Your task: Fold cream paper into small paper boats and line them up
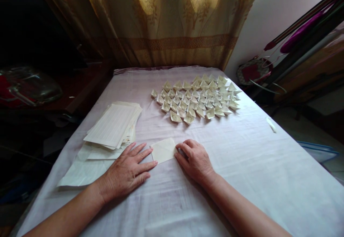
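A small folded cream paper [163, 150] lies flat on the white cloth [242, 165] between my hands. My left hand [126, 172] rests flat with fingers spread, its fingertips at the paper's left edge. My right hand [194, 160] has curled fingers pressing on the paper's right edge. Several small folded paper boats [197, 99] stand in rows farther back on the cloth.
A stack of lined paper sheets [114, 126] lies at the left over larger sheets [80, 170]. A patterned curtain [161, 22] hangs behind the table. A small paper scrap [271, 125] lies at the right. Dark furniture stands to the left, rods and clutter to the right.
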A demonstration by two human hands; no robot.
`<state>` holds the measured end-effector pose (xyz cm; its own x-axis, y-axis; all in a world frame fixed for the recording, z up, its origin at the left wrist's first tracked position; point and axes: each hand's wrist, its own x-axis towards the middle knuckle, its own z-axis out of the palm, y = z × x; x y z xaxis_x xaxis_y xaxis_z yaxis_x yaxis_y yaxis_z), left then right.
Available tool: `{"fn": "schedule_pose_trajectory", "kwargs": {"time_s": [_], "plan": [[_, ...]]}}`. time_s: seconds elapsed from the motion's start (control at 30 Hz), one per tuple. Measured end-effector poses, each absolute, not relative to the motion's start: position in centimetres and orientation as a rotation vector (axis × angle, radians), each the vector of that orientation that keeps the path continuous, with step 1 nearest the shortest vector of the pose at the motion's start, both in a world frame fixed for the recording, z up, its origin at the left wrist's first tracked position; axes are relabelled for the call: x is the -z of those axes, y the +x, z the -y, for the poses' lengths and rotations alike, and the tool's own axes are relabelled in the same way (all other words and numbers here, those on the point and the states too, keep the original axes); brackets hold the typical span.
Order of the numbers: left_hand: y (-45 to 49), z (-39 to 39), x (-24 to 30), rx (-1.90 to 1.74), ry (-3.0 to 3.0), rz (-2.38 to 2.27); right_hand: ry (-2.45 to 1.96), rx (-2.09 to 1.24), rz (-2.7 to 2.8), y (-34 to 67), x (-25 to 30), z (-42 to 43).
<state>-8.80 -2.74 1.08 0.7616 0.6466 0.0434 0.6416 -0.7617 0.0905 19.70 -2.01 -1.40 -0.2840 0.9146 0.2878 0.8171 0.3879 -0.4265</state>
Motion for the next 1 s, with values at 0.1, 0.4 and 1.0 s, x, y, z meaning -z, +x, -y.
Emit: {"fn": "schedule_pose_trajectory", "kwargs": {"time_s": [0.1,0.4,1.0], "plan": [[-8.7,2.4,-1.5,-0.028,2.811,-1.078,-1.487,-0.256,2.169,19.7,1.4,2.0],[-8.4,1.8,-2.3,0.029,2.769,-1.129,-1.487,-0.199,2.170,19.7,1.8,1.9],[-3.3,0.4,-1.9,-0.206,3.392,-0.969,-1.048,-0.160,2.355,18.5,0.5,3.3]]}}
